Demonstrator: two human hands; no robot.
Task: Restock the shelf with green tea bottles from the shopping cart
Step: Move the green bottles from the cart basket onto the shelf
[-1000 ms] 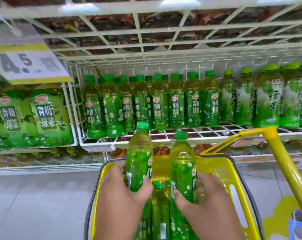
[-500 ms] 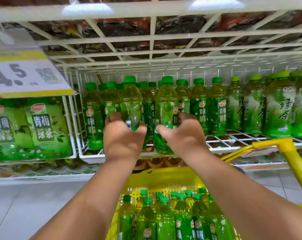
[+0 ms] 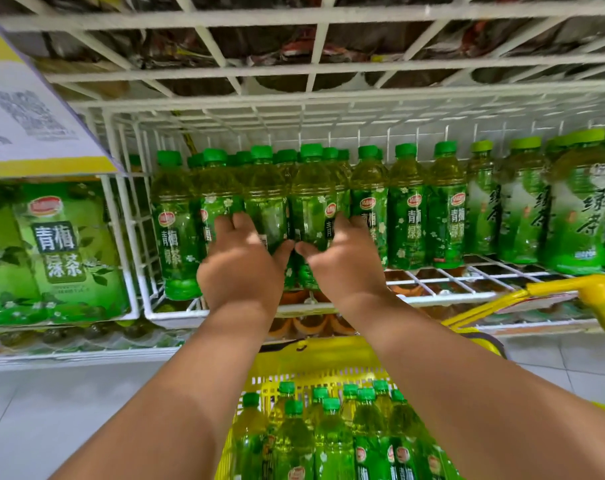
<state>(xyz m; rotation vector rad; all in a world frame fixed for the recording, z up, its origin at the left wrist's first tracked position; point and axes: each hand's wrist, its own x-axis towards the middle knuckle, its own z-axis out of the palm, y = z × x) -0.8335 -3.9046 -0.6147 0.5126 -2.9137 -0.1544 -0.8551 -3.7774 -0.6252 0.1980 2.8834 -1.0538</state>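
My left hand (image 3: 240, 263) grips a green tea bottle (image 3: 264, 202) and my right hand (image 3: 342, 261) grips a second green tea bottle (image 3: 311, 199). Both bottles stand upright side by side at the front of the white wire shelf (image 3: 432, 296), among a row of the same green-capped bottles (image 3: 406, 209). My thumbs nearly touch between the two bottles. Below my forearms the yellow shopping cart (image 3: 314, 362) holds several more green tea bottles (image 3: 332, 434) standing upright.
A price tag (image 3: 27, 119) hangs at the upper left. Green tea multipacks (image 3: 62, 251) fill the left compartment behind a wire divider (image 3: 127, 244). Differently labelled green bottles (image 3: 581, 202) stand at the right. The cart's yellow handle (image 3: 598, 292) rises at right. Wire shelving runs overhead.
Both hands lifted two bottles out of the cart, carried them up and forward, and now hold them standing on the shelf's front row. The view has moved closer to the shelf.
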